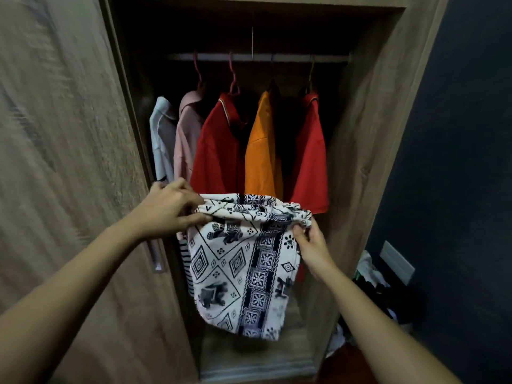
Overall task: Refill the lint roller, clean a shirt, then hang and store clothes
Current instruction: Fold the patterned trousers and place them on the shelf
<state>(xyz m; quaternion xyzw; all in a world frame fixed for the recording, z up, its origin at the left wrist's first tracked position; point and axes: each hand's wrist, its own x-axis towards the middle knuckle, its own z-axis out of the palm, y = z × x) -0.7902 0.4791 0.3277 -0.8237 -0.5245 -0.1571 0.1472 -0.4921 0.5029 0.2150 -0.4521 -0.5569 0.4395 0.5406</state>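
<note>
A patterned garment point(243, 267) is held up before the open wardrobe point(368, 134), with its gathered top edge at the hems of the hanging shirts point(219, 151). One end is gripped by the left hand point(169, 209), and the other is pinched by the right hand point(313, 246). Open room is left beneath it, above the wardrobe floor point(257, 358).

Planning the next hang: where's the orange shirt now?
Head view: the orange shirt hangs mid-frame on the rail, between the left red shirt and the right red shirt.
</note>
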